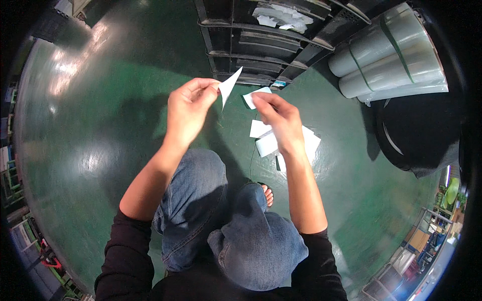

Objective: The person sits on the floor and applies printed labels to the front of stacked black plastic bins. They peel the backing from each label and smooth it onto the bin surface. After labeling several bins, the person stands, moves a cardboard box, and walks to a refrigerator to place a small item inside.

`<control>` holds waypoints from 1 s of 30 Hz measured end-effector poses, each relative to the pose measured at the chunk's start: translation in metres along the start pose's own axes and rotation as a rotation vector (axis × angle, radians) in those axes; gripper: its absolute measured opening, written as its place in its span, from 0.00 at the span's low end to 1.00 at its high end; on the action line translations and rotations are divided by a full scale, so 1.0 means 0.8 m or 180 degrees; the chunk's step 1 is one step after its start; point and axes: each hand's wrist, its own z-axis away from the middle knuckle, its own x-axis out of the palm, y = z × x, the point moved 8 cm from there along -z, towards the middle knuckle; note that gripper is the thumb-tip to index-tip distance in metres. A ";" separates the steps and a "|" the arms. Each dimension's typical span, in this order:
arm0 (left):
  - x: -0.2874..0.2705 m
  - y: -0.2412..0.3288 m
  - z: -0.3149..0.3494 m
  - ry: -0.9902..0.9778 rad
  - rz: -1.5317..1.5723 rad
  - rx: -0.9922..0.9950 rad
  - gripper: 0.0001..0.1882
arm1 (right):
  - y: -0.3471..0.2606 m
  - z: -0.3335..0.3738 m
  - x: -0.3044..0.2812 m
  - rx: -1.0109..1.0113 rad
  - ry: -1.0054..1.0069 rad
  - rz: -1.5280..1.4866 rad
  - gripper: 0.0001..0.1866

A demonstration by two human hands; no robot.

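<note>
My left hand (pixel 190 103) pinches a small white piece of paper (pixel 230 86) between thumb and fingers, held up above the floor. The paper looks thin and narrows to a point at the top. My right hand (pixel 278 118) is closed, thumb against the fingers, slightly blurred. Behind its fingertips shows another white piece (pixel 265 91); whether the fingers grip it or it lies on the floor, I cannot tell. Below and partly behind my right wrist, several white pieces of paper (pixel 266 144) lie scattered on the floor, some curled at the edges.
Black plastic crates (pixel 268 45) stand just ahead, with crumpled whitish material (pixel 283 17) inside. At the far right lie film-wrapped rolls (pixel 386 55) bound with green straps, beside a large black object (pixel 419 130). The green floor (pixel 90 165) is glossy. Cluttered shelving (pixel 427 231) lines the right edge.
</note>
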 end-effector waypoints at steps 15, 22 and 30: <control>-0.038 0.151 0.031 0.1133 -0.1515 0.2622 0.46 | -0.161 0.002 -0.022 -0.1897 0.0578 -0.0138 0.06; -0.021 0.213 -0.027 0.1171 -0.1239 0.2846 0.61 | -0.259 -0.024 -0.073 -0.2542 0.0931 0.0867 0.09; 0.016 0.239 -0.046 0.1434 -0.1495 0.3365 0.66 | -0.271 -0.051 -0.082 -0.2431 0.1044 0.0820 0.10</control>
